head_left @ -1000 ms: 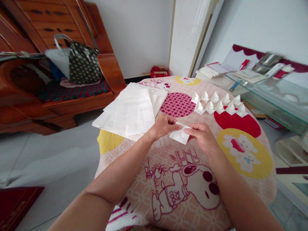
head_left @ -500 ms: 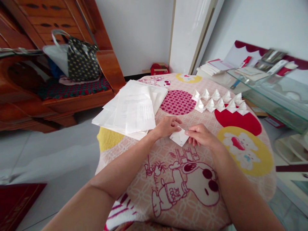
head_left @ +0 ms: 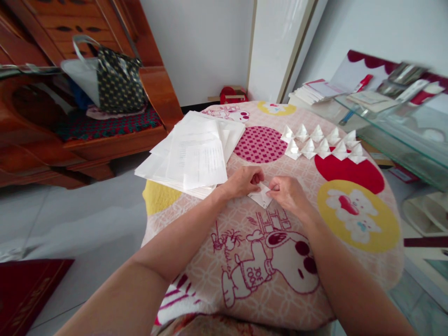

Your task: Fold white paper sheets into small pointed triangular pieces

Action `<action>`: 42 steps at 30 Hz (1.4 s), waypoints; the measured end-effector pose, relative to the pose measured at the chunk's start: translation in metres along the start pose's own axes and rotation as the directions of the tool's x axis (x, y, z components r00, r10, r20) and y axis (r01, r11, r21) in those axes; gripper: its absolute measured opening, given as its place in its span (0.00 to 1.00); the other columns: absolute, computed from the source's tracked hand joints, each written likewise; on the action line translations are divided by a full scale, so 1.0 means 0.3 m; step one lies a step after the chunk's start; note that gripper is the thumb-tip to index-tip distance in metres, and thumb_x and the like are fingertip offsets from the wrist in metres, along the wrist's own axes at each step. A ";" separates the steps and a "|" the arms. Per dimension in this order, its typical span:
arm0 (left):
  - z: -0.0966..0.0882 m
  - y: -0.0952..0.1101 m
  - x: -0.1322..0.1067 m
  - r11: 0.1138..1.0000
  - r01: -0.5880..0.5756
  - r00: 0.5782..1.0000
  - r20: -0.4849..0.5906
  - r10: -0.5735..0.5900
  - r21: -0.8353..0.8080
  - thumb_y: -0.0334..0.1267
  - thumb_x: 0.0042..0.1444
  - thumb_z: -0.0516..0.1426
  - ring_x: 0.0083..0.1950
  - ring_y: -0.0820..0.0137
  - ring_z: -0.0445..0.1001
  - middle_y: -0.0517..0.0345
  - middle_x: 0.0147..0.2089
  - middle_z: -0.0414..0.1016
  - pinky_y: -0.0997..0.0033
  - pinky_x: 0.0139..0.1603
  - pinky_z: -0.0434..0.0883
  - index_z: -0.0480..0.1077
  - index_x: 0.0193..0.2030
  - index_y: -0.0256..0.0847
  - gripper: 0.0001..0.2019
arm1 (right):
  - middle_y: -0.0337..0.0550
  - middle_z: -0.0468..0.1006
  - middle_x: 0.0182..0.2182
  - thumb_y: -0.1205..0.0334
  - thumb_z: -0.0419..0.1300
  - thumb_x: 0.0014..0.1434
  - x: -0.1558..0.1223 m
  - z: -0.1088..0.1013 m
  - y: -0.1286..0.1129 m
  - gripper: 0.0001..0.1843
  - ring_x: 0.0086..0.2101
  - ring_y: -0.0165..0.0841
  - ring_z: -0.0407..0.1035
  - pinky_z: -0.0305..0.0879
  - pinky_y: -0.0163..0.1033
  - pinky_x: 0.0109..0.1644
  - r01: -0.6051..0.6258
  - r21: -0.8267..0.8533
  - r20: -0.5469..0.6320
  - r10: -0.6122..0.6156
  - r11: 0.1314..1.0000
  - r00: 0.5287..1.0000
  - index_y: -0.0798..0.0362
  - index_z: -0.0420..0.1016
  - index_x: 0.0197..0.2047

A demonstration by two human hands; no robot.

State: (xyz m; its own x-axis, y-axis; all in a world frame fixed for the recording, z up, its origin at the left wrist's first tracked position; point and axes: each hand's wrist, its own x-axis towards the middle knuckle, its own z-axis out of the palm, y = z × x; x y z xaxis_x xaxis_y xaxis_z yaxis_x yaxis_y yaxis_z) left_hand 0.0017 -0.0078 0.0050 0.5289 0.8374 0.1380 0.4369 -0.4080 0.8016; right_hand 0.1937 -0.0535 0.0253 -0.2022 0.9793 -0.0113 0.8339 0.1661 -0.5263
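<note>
- Far to your left, a dark dotted handbag (head_left: 117,81) sits on a red-brown wooden bench (head_left: 105,140), well apart from your work.
- On the left side of the pink cartoon-print tablecloth (head_left: 280,280) lies a loose stack of flat white paper sheets (head_left: 196,158), its far edge hanging over the table's rim. Judging by its thickness, many sheets are not yet folded.
- Your left hand (head_left: 241,182) comes in from the lower left and sits low over the cloth, just beside the stack's near corner. Its fingers are curled in and pinch the left edge of the paper narrowly.
- The small folded white paper piece (head_left: 262,198) is between your two hands near the middle of the table, one corner pointing down at the cloth. It looks only partly folded. You cannot tell whether it touches the cloth.
- Your right hand (head_left: 289,193) mirrors the left, palm down with the wrist low, thumb and fingertips closed on the piece's right edge.
- Beyond and to the right, two rows of small peaked white paper shapes (head_left: 324,144) stand side by side. These appear finished.
- At the far right, a glass shelf (head_left: 402,135) holds booklets and packets, away from your hands.
</note>
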 end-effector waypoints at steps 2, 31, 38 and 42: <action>-0.010 -0.003 -0.010 1.000 0.015 0.999 0.043 -0.014 -0.018 0.23 0.43 0.64 0.30 0.75 0.69 0.65 0.29 0.72 0.75 0.33 0.66 0.74 0.37 0.35 0.13 | 0.43 0.81 0.27 0.72 0.66 0.52 0.002 0.002 0.002 0.04 0.29 0.34 0.73 0.60 0.37 0.34 -0.013 0.039 0.006 0.013 0.999 1.000 0.54 0.79 0.32; 0.227 0.176 -0.365 0.582 -0.064 0.997 0.027 0.072 0.810 0.39 0.70 0.52 0.73 0.50 0.65 0.30 0.70 0.68 0.54 0.71 0.68 0.66 0.68 0.23 0.25 | 0.42 0.79 0.27 0.67 0.64 0.57 0.018 0.036 0.000 0.08 0.30 0.36 0.70 0.61 0.38 0.37 0.173 -0.064 -0.015 -0.174 0.983 0.985 0.52 0.84 0.40; 0.243 0.179 -0.378 0.607 -0.043 0.999 0.020 0.046 0.794 0.42 0.71 0.51 0.75 0.49 0.62 0.30 0.73 0.63 0.53 0.72 0.66 0.63 0.71 0.25 0.27 | 0.37 0.73 0.22 0.65 0.64 0.56 0.030 0.041 0.016 0.12 0.25 0.33 0.66 0.60 0.37 0.32 0.115 0.097 -0.007 -0.115 0.989 0.993 0.55 0.83 0.43; 0.253 0.179 -0.377 0.611 -0.032 0.999 0.007 0.043 0.791 0.43 0.71 0.51 0.75 0.48 0.62 0.30 0.73 0.63 0.53 0.71 0.67 0.63 0.71 0.26 0.28 | 0.38 0.75 0.24 0.65 0.63 0.57 0.037 0.040 0.008 0.15 0.26 0.33 0.67 0.60 0.37 0.32 0.124 0.079 0.020 -0.126 0.989 0.992 0.56 0.83 0.47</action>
State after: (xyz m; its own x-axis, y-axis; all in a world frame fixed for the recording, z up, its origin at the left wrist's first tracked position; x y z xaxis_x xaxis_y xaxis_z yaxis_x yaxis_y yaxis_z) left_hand 0.0205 -0.1519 -0.0117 0.5525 0.8163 0.1685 0.8254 -0.5639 0.0257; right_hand 0.1873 -0.0436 0.0137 -0.3155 0.9482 0.0383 0.7593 0.2764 -0.5891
